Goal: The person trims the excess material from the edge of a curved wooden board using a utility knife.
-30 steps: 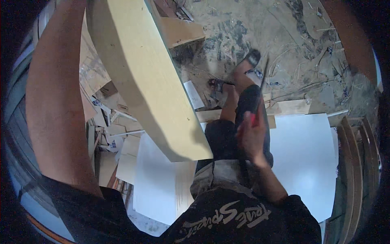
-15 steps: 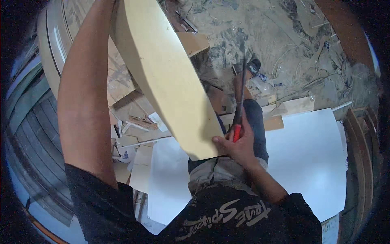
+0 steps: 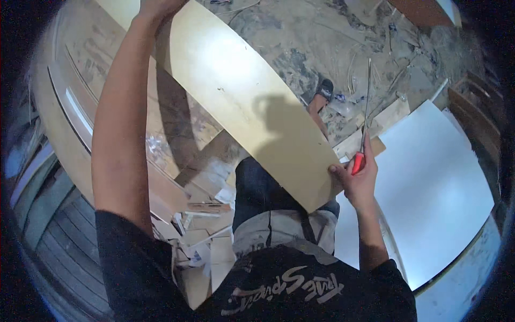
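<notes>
Far to the left lie curved pale wood panels (image 3: 70, 107), stacked along the floor, too overlapped to count. Next comes the person's raised left arm, its left hand (image 3: 155, 6) at the top edge, gripping the upper end of one long pale plywood board (image 3: 252, 107); the fingers are cut off by the frame, so I cannot tell just how they close. That single board slants down across the middle, from upper left to lower right, held off the floor above the person's legs. Below it a heap of small wood offcuts (image 3: 204, 182) litters the ground. One sandalled foot (image 3: 322, 91) shows past the board on the dusty floor. Further right, the right hand (image 3: 358, 180) pinches the board's lower corner, thumb on its face, while the fingers are wrapped around one red-handled screwdriver (image 3: 362, 134), shaft pointing up. At the far right lies one large white sheet (image 3: 429, 188), flat.
</notes>
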A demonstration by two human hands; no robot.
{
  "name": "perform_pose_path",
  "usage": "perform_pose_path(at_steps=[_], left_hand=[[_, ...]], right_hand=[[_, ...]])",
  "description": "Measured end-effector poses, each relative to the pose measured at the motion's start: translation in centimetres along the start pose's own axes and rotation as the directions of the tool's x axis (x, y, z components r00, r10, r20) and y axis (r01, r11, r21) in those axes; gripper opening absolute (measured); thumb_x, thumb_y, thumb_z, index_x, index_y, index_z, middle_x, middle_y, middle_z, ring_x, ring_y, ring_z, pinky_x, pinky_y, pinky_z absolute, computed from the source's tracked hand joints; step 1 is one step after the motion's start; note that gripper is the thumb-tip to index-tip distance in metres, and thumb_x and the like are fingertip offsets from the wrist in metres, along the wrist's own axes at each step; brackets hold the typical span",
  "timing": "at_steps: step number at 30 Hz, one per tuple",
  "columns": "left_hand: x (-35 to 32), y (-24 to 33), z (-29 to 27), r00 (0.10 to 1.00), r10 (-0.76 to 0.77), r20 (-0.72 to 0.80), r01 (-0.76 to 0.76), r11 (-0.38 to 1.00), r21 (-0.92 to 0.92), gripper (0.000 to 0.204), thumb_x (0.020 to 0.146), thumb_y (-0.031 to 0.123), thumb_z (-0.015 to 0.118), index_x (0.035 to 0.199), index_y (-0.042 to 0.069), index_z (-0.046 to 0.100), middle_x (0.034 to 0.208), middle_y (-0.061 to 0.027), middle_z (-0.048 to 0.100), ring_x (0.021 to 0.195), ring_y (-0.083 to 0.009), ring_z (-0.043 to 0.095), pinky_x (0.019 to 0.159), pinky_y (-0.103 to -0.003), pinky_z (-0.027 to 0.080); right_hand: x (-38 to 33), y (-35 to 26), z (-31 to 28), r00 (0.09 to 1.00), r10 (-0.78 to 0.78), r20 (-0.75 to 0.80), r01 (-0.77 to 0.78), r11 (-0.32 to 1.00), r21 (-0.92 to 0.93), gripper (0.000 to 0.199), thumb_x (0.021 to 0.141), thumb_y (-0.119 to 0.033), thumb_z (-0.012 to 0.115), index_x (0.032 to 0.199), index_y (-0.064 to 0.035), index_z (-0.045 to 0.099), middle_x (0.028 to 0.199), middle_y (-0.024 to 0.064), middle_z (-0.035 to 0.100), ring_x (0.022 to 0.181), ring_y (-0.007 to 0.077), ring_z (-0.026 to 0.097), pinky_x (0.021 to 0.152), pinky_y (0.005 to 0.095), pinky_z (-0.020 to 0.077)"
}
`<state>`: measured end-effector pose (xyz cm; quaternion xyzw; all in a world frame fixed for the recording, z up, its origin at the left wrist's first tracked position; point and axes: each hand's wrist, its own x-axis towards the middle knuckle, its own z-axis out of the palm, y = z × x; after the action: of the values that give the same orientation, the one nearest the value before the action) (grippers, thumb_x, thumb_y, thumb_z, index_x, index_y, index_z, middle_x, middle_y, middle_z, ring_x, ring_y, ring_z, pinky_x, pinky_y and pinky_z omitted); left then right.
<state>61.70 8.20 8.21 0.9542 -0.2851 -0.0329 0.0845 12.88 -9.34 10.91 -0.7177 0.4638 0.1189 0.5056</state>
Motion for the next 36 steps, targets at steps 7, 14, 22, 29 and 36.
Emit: perform_pose_path(at_steps=[7, 14, 22, 29, 36], left_hand=[[10.1, 2.8, 1.8, 0.994, -0.093, -0.048, 0.097, 0.992, 0.078, 0.045, 0.083, 0.041, 0.065, 0.074, -0.003, 0.069, 0.070, -0.0192, 0.067, 0.067, -0.0301, 0.066, 0.064, -0.044, 0.051], [14.8, 4.0, 6.8, 0.997, -0.024, 0.073, 0.022, 0.999, 0.023, 0.049, 0.084, 0.042, 0.066, 0.102, -0.003, 0.070, 0.104, -0.0237, 0.070, 0.096, -0.0347, 0.067, 0.081, -0.046, 0.053], [13.9, 3.0, 5.3, 0.947, -0.147, 0.285, 0.134, 0.989, 0.065, 0.059, 0.086, 0.047, 0.065, 0.120, -0.001, 0.066, 0.120, -0.0228, 0.067, 0.111, -0.0358, 0.064, 0.093, -0.045, 0.051], [13.4, 4.9, 4.6, 0.943, -0.132, 0.306, 0.115, 0.991, 0.072, 0.062, 0.086, 0.048, 0.063, 0.126, 0.000, 0.063, 0.126, -0.0244, 0.064, 0.116, -0.0369, 0.061, 0.098, -0.044, 0.049], [13.3, 6.1, 6.1, 0.941, -0.137, 0.310, 0.141, 0.990, 0.010, 0.061, 0.088, 0.047, 0.064, 0.127, 0.001, 0.062, 0.123, -0.0245, 0.064, 0.113, -0.0363, 0.063, 0.094, -0.047, 0.051]], right_hand=[[-2.1, 0.0, 1.0, 0.981, -0.193, -0.033, 0.182, 0.959, -0.218, 0.094, 0.078, 0.000, 0.076, 0.156, -0.0228, 0.030, 0.065, 0.0047, 0.048, 0.057, 0.0128, 0.044, 0.060, 0.0242, 0.0434], [-1.8, -3.3, 0.5, 0.993, -0.118, -0.027, 0.107, 0.959, -0.261, 0.063, 0.094, -0.013, 0.060, 0.153, -0.0099, 0.037, 0.067, 0.0089, 0.056, 0.057, 0.0183, 0.058, 0.062, 0.0295, 0.0499], [1.2, -18.1, 2.7, 0.832, 0.127, 0.540, -0.118, 0.992, -0.052, 0.055, 0.097, -0.008, 0.050, 0.151, -0.0081, 0.038, 0.097, 0.0210, 0.065, 0.086, 0.0329, 0.067, 0.083, 0.0390, 0.0516], [4.4, -22.6, 2.9, 0.676, 0.236, 0.698, -0.220, 0.969, -0.115, 0.054, 0.097, -0.001, 0.047, 0.150, -0.0087, 0.042, 0.124, 0.0226, 0.064, 0.110, 0.0257, 0.065, 0.095, 0.0335, 0.0462], [8.4, -24.8, 4.2, 0.549, 0.409, 0.729, -0.365, 0.902, -0.231, 0.054, 0.098, -0.004, 0.048, 0.151, -0.0112, 0.040, 0.118, 0.0235, 0.066, 0.106, 0.0325, 0.066, 0.096, 0.0364, 0.0479]])
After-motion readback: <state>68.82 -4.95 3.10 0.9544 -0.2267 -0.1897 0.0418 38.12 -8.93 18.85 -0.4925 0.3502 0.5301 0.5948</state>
